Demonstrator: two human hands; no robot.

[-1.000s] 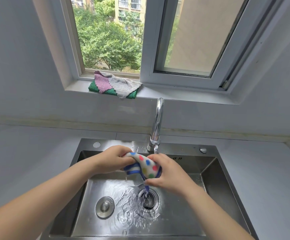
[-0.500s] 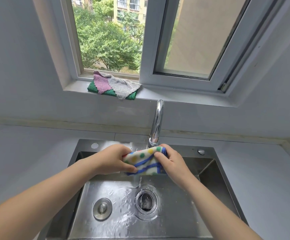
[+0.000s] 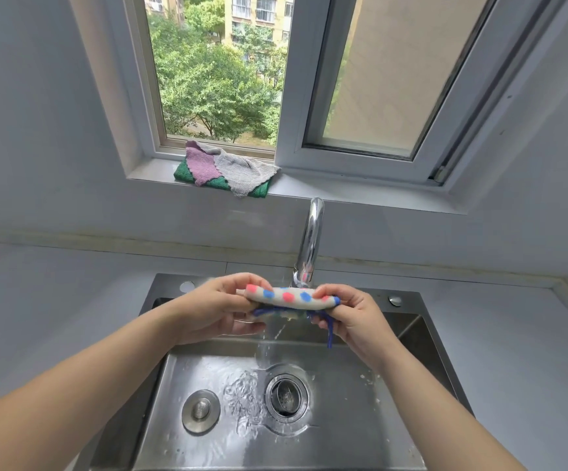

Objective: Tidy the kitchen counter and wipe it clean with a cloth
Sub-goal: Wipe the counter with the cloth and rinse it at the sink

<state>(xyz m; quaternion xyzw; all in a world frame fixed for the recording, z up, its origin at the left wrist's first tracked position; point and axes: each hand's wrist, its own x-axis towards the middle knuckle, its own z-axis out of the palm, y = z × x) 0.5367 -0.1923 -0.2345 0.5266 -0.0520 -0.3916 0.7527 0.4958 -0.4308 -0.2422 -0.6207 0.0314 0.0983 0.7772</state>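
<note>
A white cloth with coloured dots and a blue edge point(image 3: 292, 297) is stretched flat between both hands, over the steel sink point(image 3: 421, 338), right under the chrome tap point(image 3: 311, 243). My left hand point(image 3: 218, 307) pinches its left end. Its right end is pinched by my right hand point(image 3: 353, 314), and a blue strand hangs down beside that hand. Water runs off the cloth into the basin near the drain strainer point(image 3: 287, 396). The pale counter point(image 3: 55, 307) lies on both sides of the sink.
A pile of folded cloths, pink, grey and green point(image 3: 224, 171), lies on the window sill behind the tap. A round steel plug point(image 3: 201, 411) sits left of the drain. A small steel button point(image 3: 394, 300) is on the sink's rear rim.
The cloth went from bunched and squeezed low over the drain to raised and pulled out flat between the hands, just under the tap.
</note>
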